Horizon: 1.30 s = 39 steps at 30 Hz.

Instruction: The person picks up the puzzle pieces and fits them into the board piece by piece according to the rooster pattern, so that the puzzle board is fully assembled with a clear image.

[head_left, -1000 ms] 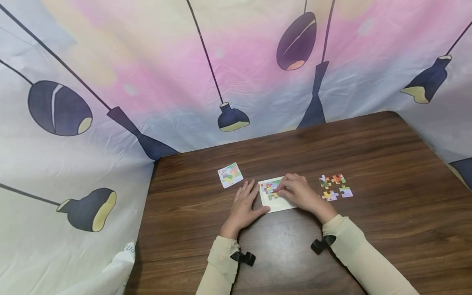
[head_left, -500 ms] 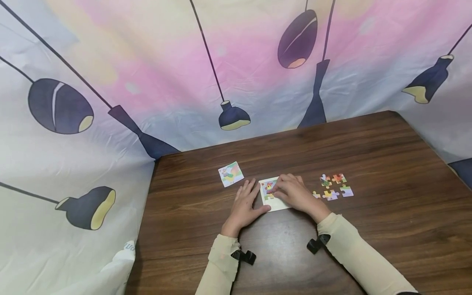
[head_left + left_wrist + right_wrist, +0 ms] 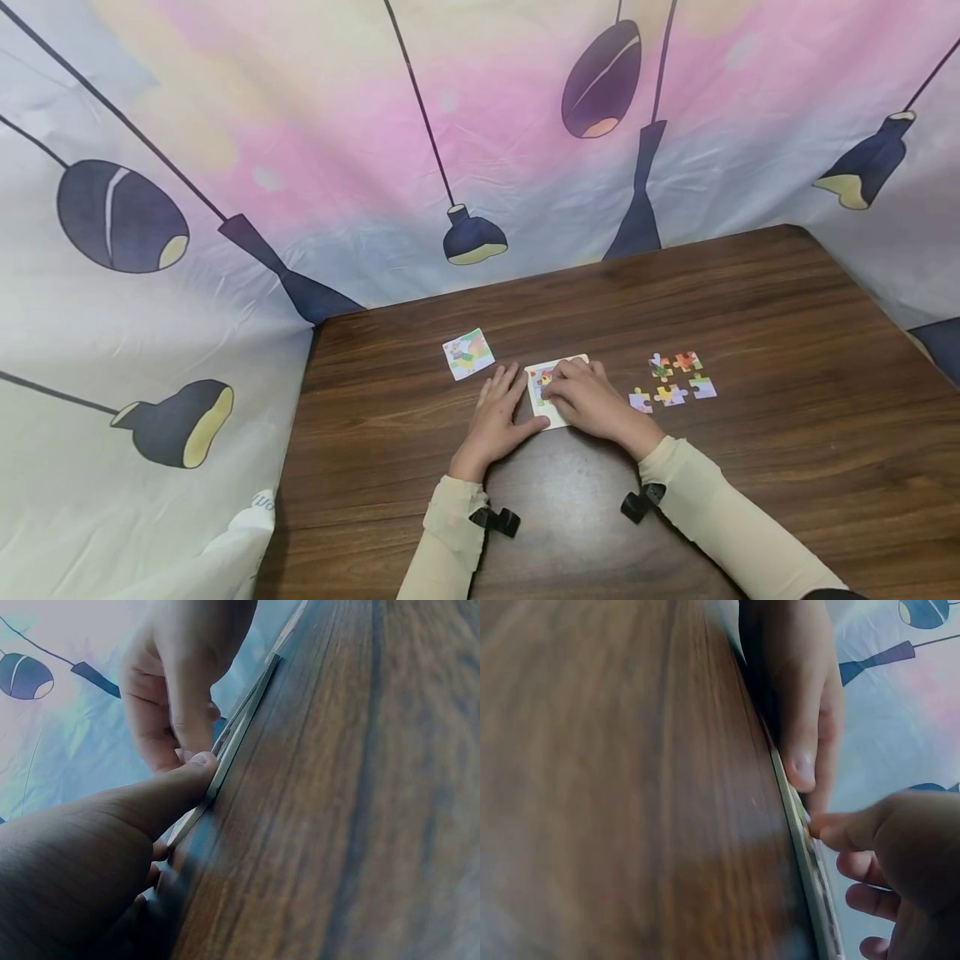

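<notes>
A pale puzzle tray (image 3: pixel 558 422) lies on the table, a few colourful pieces fitted at its left side. My left hand (image 3: pixel 495 421) rests at the tray's left edge, fingers stretched out and thumb at the front corner. In the left wrist view the thumb (image 3: pixel 184 780) lies against the tray's rim. Over the tray, my right hand (image 3: pixel 588 400) pinches a puzzle piece down at the board, the piece mostly hidden under the fingers. The right wrist view shows its fingertips (image 3: pixel 832 827) right at the tray's surface, with the other fingers loosely bent.
Several loose puzzle pieces (image 3: pixel 671 395) lie right of the tray on the dark wooden table (image 3: pixel 787 333). A square picture card (image 3: pixel 468 354) lies to its back left. A printed cloth (image 3: pixel 337 125) hangs behind the table.
My right hand has shifted left and slightly nearer over the tray, uncovering a loose piece on the table to its right. The left hand has stayed in place.
</notes>
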Motion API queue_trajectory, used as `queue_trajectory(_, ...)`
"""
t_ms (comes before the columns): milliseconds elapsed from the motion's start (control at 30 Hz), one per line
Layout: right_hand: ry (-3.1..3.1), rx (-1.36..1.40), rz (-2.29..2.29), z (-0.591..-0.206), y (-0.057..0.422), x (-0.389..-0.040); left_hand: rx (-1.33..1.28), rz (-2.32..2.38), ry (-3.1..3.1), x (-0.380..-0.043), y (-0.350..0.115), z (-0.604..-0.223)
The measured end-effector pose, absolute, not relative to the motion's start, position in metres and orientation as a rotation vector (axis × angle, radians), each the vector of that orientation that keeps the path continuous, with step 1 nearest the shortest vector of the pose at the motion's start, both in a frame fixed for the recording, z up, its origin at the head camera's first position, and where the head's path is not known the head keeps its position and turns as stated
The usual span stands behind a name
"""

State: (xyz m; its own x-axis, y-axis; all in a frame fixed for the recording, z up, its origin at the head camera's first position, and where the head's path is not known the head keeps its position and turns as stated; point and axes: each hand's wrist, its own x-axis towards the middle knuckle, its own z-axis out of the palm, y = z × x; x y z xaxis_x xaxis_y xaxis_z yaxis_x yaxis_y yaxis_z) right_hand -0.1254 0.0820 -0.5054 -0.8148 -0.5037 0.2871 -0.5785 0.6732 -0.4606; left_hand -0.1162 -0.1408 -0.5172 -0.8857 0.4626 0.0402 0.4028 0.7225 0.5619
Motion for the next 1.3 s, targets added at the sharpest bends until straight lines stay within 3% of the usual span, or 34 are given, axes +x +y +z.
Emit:
queue_trajectory(967, -2.888, 0.834, 0.661, -0.488, 0.067, -0.124, 0.730, 0.877, 2.825, -0.114, -0.143, -0.515)
queue_trajectory(1133, -2.816, 0.861, 0.845, -0.492, 0.082, -0.126, 0.727, 0.866, 2.833, -0.116, -0.143, -0.515)
queue_trajectory(1300, -2.619, 0.735, 1.084, -0.497, 0.128, -0.135, 0.722, 0.870, 2.823, -0.116, -0.141, -0.516)
